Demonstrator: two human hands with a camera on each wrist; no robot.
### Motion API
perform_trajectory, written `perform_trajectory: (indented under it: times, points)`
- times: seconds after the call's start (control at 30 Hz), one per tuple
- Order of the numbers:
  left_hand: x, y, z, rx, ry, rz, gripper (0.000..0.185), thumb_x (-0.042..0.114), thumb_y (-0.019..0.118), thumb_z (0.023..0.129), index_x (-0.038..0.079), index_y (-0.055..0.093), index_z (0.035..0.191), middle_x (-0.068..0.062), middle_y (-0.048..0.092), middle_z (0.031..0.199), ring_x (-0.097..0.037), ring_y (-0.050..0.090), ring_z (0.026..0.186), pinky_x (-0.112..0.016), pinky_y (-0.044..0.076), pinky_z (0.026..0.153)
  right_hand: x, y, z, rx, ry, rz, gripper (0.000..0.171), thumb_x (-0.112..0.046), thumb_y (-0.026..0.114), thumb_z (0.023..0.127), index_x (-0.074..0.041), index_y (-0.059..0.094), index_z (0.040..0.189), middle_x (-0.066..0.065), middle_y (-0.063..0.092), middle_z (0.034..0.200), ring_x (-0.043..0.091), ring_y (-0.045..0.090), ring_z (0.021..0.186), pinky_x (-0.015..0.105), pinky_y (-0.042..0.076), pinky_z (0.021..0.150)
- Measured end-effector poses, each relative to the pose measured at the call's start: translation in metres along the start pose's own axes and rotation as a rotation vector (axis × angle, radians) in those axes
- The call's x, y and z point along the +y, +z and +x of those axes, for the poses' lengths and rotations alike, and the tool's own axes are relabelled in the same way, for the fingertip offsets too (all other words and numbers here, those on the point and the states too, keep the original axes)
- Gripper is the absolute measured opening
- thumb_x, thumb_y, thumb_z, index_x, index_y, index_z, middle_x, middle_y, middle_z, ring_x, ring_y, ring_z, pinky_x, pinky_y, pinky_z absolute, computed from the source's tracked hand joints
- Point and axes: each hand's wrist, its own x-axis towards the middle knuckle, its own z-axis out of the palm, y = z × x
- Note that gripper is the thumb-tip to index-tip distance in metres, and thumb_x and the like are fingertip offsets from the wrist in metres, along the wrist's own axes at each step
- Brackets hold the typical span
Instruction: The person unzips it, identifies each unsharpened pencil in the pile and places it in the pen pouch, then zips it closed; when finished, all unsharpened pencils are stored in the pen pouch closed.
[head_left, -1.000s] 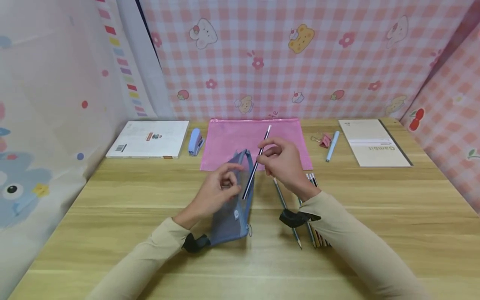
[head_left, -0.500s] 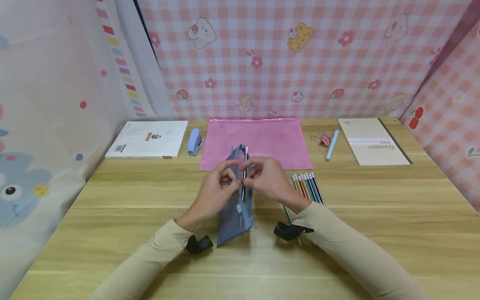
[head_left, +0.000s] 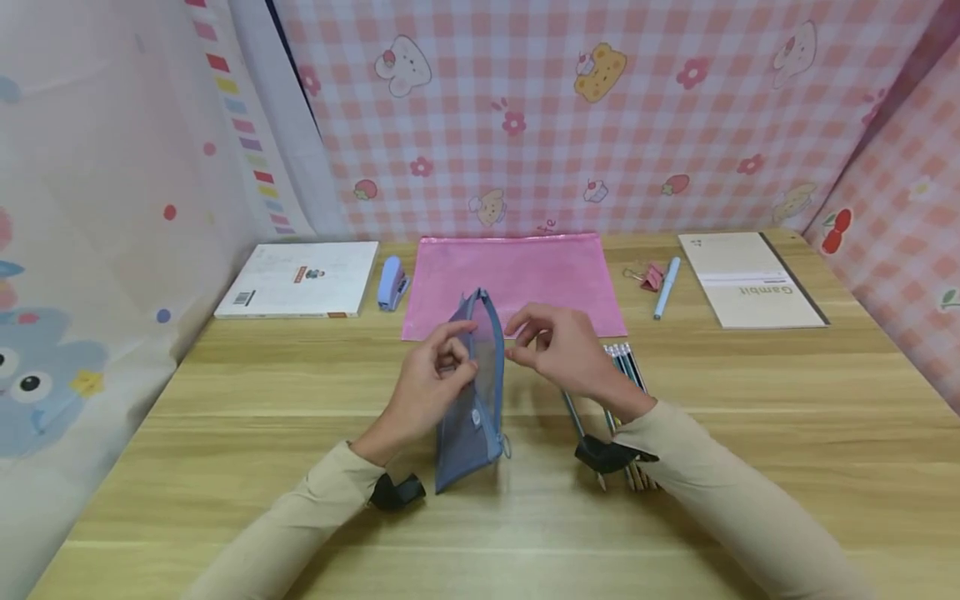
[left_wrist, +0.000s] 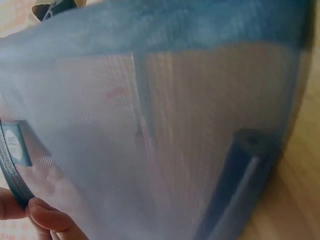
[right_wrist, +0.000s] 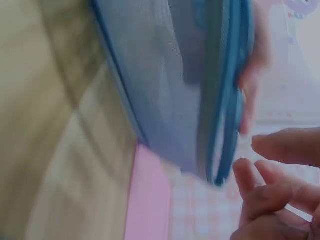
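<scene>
Blue mesh zip pouch [head_left: 474, 392] stands on edge on the wooden tabletop [head_left: 225, 467], pinched at its rim by the left hand [head_left: 431, 379]. Right hand [head_left: 558, 346] hovers just beside it, fingers loosely curled, holding nothing. Colour pencils [head_left: 626, 367] lie beside; pink flat pouch [head_left: 517, 275] behind.

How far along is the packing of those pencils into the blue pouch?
Only begun. A dark shaft shows through the mesh of the pouch, so at least one pencil seems to be in. The left hand holds the pouch upright and open; the right hand is beside its mouth, holding nothing. A row of pencils remains on the table.
</scene>
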Motion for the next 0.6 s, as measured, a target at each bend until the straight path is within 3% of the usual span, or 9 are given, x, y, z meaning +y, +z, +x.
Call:
perform_trajectory:
  times: [0.1, 0.23, 0.43, 0.6]
  points:
    - [-0.001, -0.001, 0.000, 0.003, 0.004, -0.002, 0.050, -0.002, 0.059, 0.091, -0.001, 0.052, 0.140, -0.008, 0.059, 0.081, -0.005, 0.056, 0.067, -0.017, 0.044, 0.057, 0.012, -0.018, -0.005, -0.008, 0.011, -0.049, 0.012, -0.010, 0.076, 0.084, -0.007, 0.071, 0.094, 0.007, 0.072, 0.082, 0.014, 0.063, 0.072, 0.024, 0.050, 0.065]
    - [-0.001, -0.001, -0.001, 0.003, 0.007, -0.010, 0.046, -0.002, 0.058, 0.090, 0.001, 0.054, 0.136, -0.008, 0.059, 0.081, -0.006, 0.055, 0.066, -0.018, 0.046, 0.057, 0.034, -0.038, -0.017, -0.097, 0.030, -0.125, 0.009, -0.009, 0.077, 0.084, -0.006, 0.070, 0.089, 0.006, 0.069, 0.077, 0.014, 0.059, 0.069, 0.023, 0.047, 0.060]
    - [-0.003, -0.001, -0.002, 0.011, -0.012, -0.049, 0.022, -0.002, 0.057, 0.090, -0.003, 0.058, 0.113, -0.009, 0.059, 0.082, -0.008, 0.056, 0.065, -0.020, 0.049, 0.058, 0.064, -0.060, -0.040, -0.289, 0.042, -0.159, 0.013, -0.010, 0.077, 0.085, -0.004, 0.071, 0.094, 0.002, 0.066, 0.076, 0.009, 0.055, 0.067, 0.021, 0.046, 0.058]
    - [-0.003, -0.001, -0.002, 0.011, -0.019, -0.066, 0.017, -0.001, 0.056, 0.091, -0.003, 0.056, 0.108, -0.009, 0.059, 0.082, -0.009, 0.056, 0.066, -0.021, 0.051, 0.059, 0.075, -0.069, -0.052, -0.334, 0.066, -0.177, 0.010, -0.009, 0.075, 0.086, -0.005, 0.071, 0.095, -0.001, 0.064, 0.078, 0.008, 0.054, 0.070, 0.021, 0.045, 0.061]
